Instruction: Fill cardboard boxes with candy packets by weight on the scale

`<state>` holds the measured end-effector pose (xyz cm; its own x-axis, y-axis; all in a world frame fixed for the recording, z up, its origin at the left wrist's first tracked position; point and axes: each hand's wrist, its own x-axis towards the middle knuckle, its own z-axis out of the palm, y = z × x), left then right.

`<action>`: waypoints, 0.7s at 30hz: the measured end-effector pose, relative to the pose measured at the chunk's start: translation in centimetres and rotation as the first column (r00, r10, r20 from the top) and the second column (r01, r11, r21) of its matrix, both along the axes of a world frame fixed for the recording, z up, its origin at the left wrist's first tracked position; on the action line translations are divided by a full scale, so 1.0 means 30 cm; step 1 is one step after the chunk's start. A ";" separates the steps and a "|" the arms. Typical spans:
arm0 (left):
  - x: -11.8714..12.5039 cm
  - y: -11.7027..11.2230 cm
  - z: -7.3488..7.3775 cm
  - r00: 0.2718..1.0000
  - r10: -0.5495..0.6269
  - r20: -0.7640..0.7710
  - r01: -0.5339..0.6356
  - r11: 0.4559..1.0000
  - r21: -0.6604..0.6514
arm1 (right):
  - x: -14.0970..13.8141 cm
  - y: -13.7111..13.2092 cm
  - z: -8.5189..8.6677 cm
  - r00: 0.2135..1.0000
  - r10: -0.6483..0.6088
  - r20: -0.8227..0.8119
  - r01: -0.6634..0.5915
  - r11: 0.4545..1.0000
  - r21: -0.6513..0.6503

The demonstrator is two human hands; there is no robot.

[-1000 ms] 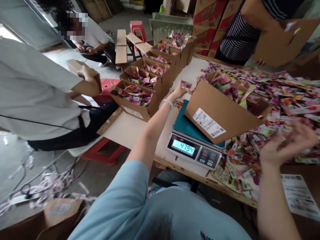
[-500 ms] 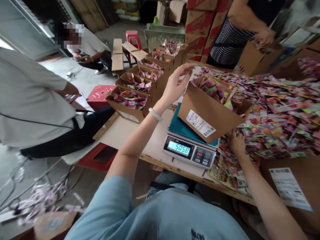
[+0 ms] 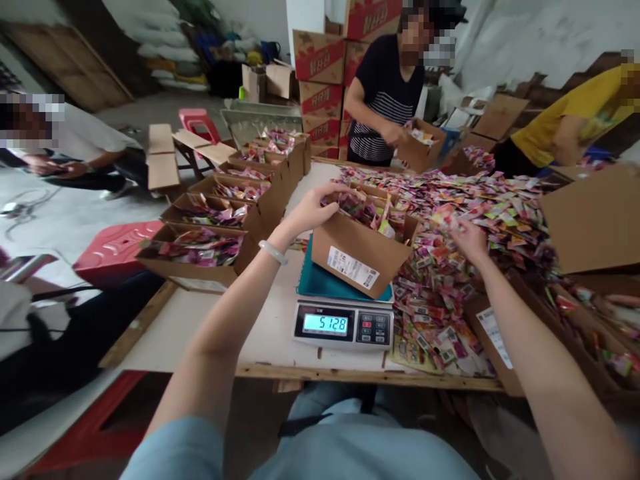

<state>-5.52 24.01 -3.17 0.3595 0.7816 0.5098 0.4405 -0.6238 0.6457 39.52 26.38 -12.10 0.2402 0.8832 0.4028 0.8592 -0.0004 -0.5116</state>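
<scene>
A cardboard box (image 3: 353, 247) of small colourful packets sits at an angle on the teal platform (image 3: 307, 277) of a digital scale (image 3: 343, 325), which reads 5128. My left hand (image 3: 313, 210) rests at the box's upper left corner, fingers stretched out over the rim and packets; its fingertips are partly hidden. To the right of the box, my right hand (image 3: 470, 240) is closed on a small packet (image 3: 444, 217), raised a little over the loose packet pile (image 3: 440, 273). How many packets it holds I cannot tell.
Filled boxes (image 3: 200, 250) stand in a row on the left of the table. More boxes (image 3: 495, 333) sit at the right edge. Two people (image 3: 383, 100) work behind the pile; another crouches at far left. A red stool (image 3: 117, 257) stands beside the table.
My right hand has risen from the pile's near edge and moved farther back, now with a packet. My left hand has come onto the box rim. The reading went from 5058 to 5128; the view swung right.
</scene>
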 end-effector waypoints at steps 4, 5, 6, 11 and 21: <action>-0.015 -0.016 0.006 0.998 -0.023 -0.061 0.020 0.999 -0.041 | -0.159 0.136 0.245 0.985 0.120 -0.121 -0.045 0.866 0.498; -0.020 -0.017 0.007 0.997 -0.026 -0.067 0.023 0.999 -0.049 | -0.221 0.177 0.304 0.969 0.210 -0.134 -0.078 0.768 0.636; -0.024 -0.017 0.008 0.997 -0.027 -0.074 0.022 0.998 -0.059 | -0.289 0.214 0.353 0.946 0.299 -0.126 -0.111 0.664 0.740; -0.049 -0.017 -0.002 0.991 -0.028 -0.132 0.020 0.998 -0.060 | -0.623 0.200 0.382 0.850 0.527 -0.010 -0.383 0.630 0.675; -0.074 -0.069 -0.011 0.956 -0.044 -0.290 0.021 0.996 -0.081 | -0.849 -0.069 0.306 0.473 0.844 0.251 -0.566 0.510 -0.648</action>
